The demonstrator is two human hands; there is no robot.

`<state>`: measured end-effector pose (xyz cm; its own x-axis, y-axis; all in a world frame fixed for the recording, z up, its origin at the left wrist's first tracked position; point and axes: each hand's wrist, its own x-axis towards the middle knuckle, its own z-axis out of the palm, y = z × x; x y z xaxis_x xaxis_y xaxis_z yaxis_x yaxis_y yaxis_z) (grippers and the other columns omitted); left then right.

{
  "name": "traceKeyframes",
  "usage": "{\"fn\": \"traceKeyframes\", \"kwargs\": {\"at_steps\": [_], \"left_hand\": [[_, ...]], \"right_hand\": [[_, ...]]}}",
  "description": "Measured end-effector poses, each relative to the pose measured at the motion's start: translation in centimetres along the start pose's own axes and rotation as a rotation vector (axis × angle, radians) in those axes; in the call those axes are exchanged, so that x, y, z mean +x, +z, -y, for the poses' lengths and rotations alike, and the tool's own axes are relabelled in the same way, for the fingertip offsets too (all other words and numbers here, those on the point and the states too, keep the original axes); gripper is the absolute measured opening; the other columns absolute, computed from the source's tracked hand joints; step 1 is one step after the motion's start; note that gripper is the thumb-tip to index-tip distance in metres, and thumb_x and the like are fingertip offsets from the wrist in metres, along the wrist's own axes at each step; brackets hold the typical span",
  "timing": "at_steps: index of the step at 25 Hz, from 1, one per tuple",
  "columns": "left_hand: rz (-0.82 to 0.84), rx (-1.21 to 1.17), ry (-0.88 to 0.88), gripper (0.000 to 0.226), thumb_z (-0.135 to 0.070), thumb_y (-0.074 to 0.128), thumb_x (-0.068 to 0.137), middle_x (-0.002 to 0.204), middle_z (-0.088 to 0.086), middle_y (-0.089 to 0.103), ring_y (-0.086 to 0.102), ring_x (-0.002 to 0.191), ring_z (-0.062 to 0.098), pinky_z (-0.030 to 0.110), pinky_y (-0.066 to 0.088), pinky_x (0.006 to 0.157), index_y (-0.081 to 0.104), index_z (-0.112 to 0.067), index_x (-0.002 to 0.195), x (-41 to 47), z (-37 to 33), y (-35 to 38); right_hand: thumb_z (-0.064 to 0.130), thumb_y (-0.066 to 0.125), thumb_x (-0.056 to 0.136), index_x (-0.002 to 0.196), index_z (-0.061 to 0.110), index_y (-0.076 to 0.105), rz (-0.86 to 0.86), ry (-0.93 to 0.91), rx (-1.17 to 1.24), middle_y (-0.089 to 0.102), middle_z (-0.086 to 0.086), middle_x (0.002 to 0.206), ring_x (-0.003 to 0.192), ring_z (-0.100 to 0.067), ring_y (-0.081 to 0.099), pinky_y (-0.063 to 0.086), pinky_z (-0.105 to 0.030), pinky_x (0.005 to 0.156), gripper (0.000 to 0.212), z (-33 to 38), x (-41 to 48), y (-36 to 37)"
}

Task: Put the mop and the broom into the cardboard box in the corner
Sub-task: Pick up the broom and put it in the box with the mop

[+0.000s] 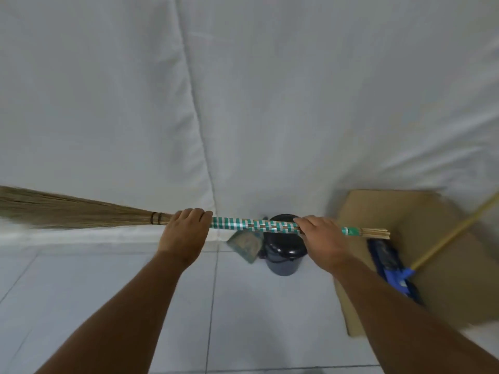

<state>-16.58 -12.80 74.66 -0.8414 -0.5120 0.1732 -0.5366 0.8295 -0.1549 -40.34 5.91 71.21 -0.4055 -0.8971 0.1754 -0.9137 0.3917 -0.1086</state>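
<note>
Both hands, left (183, 233) and right (321, 238), are clamped on the broom (253, 225), held level above the floor, while the mop (397, 271) is seen inside the box (442, 300).

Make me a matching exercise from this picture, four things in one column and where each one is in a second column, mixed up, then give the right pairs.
Things:
1. broom
2. mop
3. black bin
4. cardboard box

Places:
A. on the floor under the broom's handle
B. head inside the box, stick leaning out to the right
C. held level in both hands
D. on the floor at the right, open

Pairs: 1-C, 2-B, 3-A, 4-D
</note>
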Motion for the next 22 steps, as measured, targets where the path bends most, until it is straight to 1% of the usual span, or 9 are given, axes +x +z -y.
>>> {"fn": "traceKeyframes", "kwargs": {"at_steps": [1, 3, 5, 6, 8, 10, 13, 17, 22], "left_hand": [[-0.002, -0.014, 0.051, 0.041, 0.004, 0.068, 0.064, 0.09, 0.012, 0.067, 0.064, 0.08, 0.032, 0.045, 0.054, 0.075, 0.063, -0.004, 0.104, 2.2, -1.9, -0.2], [-0.02, -0.043, 0.164, 0.04, -0.002, 0.07, 0.07, 0.099, 0.009, 0.067, 0.063, 0.089, 0.029, 0.041, 0.052, 0.082, 0.061, -0.008, 0.11, 6.7, -6.5, -0.5], [-0.001, -0.063, 0.254, 0.039, -0.008, 0.057, 0.083, 0.116, 0.005, 0.06, 0.056, 0.105, 0.024, 0.037, 0.043, 0.096, 0.053, -0.013, 0.121, 10.8, -11.3, -0.4], [0.0, -0.071, 0.303, 0.04, -0.009, 0.053, 0.085, 0.12, 0.004, 0.057, 0.053, 0.11, 0.022, 0.035, 0.04, 0.1, 0.049, -0.015, 0.125, 13.2, -14.2, -0.3], [0.008, -0.078, 0.36, 0.042, -0.011, 0.053, 0.086, 0.124, 0.003, 0.054, 0.05, 0.112, 0.021, 0.034, 0.037, 0.102, 0.045, -0.017, 0.127, 16.1, -18.3, -0.1], [-0.01, -0.104, 0.465, 0.044, -0.009, 0.054, 0.085, 0.123, 0.004, 0.054, 0.05, 0.111, 0.022, 0.034, 0.039, 0.101, 0.045, -0.016, 0.128, 19.2, -23.7, 0.3], [-0.044, -0.127, 0.619, 0.043, -0.008, 0.055, 0.085, 0.119, 0.005, 0.056, 0.053, 0.107, 0.023, 0.034, 0.042, 0.095, 0.047, -0.016, 0.126, 23.2, -32.5, -0.1], [-0.091, -0.179, 0.8, 0.037, -0.006, 0.055, 0.084, 0.107, 0.008, 0.062, 0.058, 0.096, 0.027, 0.037, 0.044, 0.083, 0.055, -0.014, 0.119, 25.7, -41.8, -0.3], [-0.045, -0.21, 1.007, 0.034, -0.003, 0.055, 0.082, 0.102, 0.01, 0.062, 0.057, 0.093, 0.029, 0.038, 0.04, 0.078, 0.057, -0.012, 0.115, 25.6, -50.5, 0.3]], "right_hand": [[0.005, 0.065, 0.075, 0.119, 0.013, 0.06, -0.014, 0.049, -0.006, 0.068, -0.01, 0.112, 0.097, -0.034, 0.063, 0.048, -0.044, 0.088, 0.046, -2.3, -1.0, -0.4], [0.005, 0.066, 0.071, 0.117, 0.014, 0.061, -0.061, 0.155, -0.046, 0.07, -0.009, 0.107, 0.09, -0.033, 0.066, 0.05, -0.043, 0.082, 0.048, -7.2, -3.2, -1.2], [0.007, 0.067, 0.067, 0.111, 0.019, 0.063, -0.08, 0.247, -0.105, 0.071, -0.005, 0.098, 0.081, -0.03, 0.068, 0.052, -0.04, 0.074, 0.045, -11.8, -5.3, -1.7], [0.009, 0.065, 0.069, 0.11, 0.021, 0.063, -0.069, 0.306, -0.115, 0.071, -0.003, 0.097, 0.08, -0.029, 0.067, 0.051, -0.04, 0.073, 0.042, -14.4, -6.6, -2.2], [0.013, 0.057, 0.079, 0.116, 0.023, 0.059, -0.043, 0.394, -0.125, 0.068, -0.001, 0.106, 0.091, -0.027, 0.065, 0.048, -0.04, 0.08, 0.039, -17.9, -8.3, -3.2], [0.015, 0.05, 0.085, 0.125, 0.024, 0.053, -0.031, 0.497, -0.136, 0.063, 0.001, 0.118, 0.103, -0.025, 0.06, 0.043, -0.04, 0.091, 0.041, -21.8, -11.0, -4.3], [0.017, 0.051, 0.087, 0.129, 0.025, 0.049, -0.077, 0.675, -0.167, 0.06, 0.001, 0.126, 0.111, -0.023, 0.056, 0.038, -0.038, 0.098, 0.043, -27.0, -16.1, -5.8], [0.018, 0.051, 0.089, 0.126, 0.025, 0.052, -0.111, 0.861, -0.15, 0.063, 0.001, 0.121, 0.103, -0.023, 0.06, 0.041, -0.04, 0.093, 0.037, -30.0, -22.3, -6.7], [0.025, 0.049, 0.092, 0.121, 0.029, 0.053, -0.09, 1.108, -0.062, 0.066, 0.003, 0.108, 0.085, -0.019, 0.061, 0.045, -0.035, 0.076, 0.03, -31.2, -28.5, -5.2]]}}
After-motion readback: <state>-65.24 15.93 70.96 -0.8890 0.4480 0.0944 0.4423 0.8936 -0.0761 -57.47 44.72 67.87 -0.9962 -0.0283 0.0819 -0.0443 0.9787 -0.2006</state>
